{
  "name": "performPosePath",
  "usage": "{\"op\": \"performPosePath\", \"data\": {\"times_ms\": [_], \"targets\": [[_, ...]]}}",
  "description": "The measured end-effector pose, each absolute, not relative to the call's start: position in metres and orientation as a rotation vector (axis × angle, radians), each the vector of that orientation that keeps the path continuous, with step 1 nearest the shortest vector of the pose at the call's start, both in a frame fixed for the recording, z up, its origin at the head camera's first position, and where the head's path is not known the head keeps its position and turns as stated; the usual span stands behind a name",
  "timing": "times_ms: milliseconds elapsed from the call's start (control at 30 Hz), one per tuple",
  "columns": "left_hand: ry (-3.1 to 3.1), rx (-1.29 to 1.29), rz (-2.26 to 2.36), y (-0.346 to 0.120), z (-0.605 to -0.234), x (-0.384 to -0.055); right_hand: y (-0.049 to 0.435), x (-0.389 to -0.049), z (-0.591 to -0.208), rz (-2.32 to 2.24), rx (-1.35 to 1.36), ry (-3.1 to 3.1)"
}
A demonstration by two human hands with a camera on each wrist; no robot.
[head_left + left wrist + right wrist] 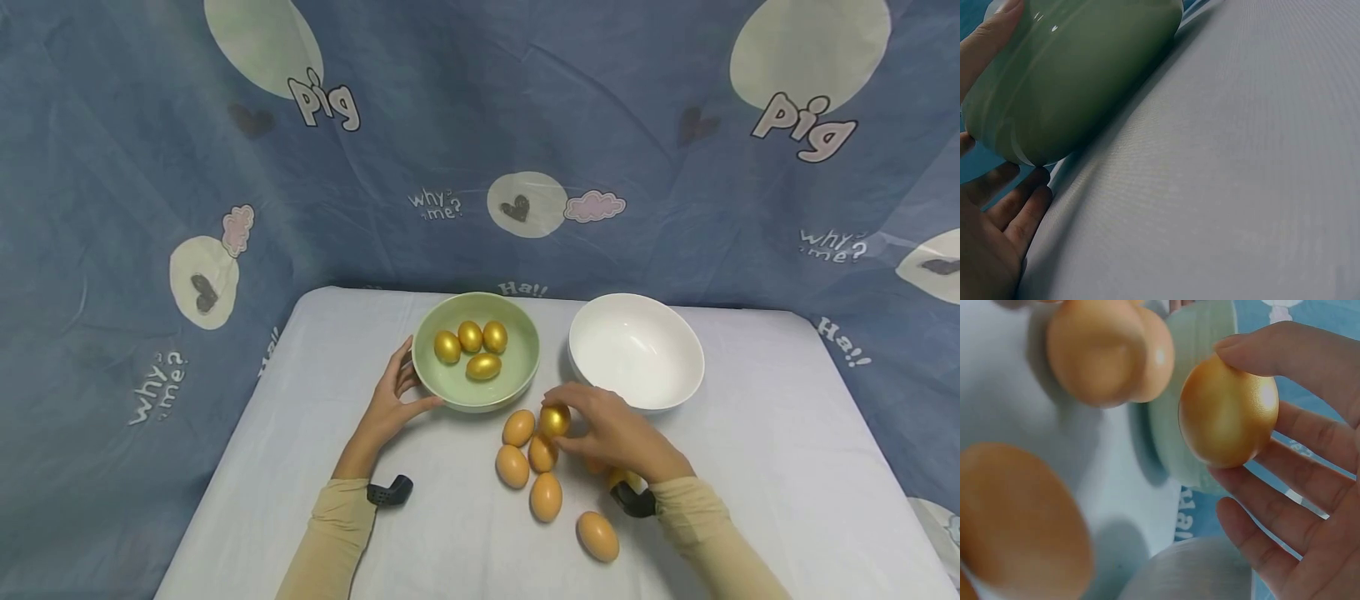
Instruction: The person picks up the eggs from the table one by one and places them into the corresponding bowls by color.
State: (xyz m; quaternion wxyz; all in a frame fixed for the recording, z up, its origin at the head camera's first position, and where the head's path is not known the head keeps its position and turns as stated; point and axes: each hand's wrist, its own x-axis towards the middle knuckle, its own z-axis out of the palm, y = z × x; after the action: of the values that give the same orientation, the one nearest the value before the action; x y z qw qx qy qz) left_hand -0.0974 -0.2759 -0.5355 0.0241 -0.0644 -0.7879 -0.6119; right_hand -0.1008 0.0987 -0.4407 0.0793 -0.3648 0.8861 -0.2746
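My left hand (390, 408) holds the left side of a light green bowl (520, 357), its thumb at the near side and its fingers spread along the wall. Several golden eggs (483, 367) lie inside that bowl. Between thumb and fingertips, my right hand (613, 429) pinches another golden egg (555, 421), raised over the brown eggs in front of the bowls. In the right wrist view, this egg (1229, 412) overlaps the green bowl behind it. Several brown eggs (546, 497) lie loose on the cloth below and beside the right hand.
A white bowl (637, 350) without contents stands right of the green one. Partly hidden under my right wrist is one more golden egg (630, 478). White cloth (442, 525) covers the table, and a blue printed curtain (420, 117) hangs behind it.
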Motion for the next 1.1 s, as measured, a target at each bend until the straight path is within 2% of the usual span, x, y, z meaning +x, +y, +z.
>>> {"op": "performPosePath", "data": {"times_ms": [767,1100], "targets": [[-2.435,-0.200,-1.879,-0.275,-0.532,-0.096,0.078,-0.139,-0.399,-0.840,-1.234,2.652],[-2.421,-0.232,-1.869,-0.276,-0.535,-0.097,0.057,-0.151,-0.389,-0.887,-1.192,2.568]]}}
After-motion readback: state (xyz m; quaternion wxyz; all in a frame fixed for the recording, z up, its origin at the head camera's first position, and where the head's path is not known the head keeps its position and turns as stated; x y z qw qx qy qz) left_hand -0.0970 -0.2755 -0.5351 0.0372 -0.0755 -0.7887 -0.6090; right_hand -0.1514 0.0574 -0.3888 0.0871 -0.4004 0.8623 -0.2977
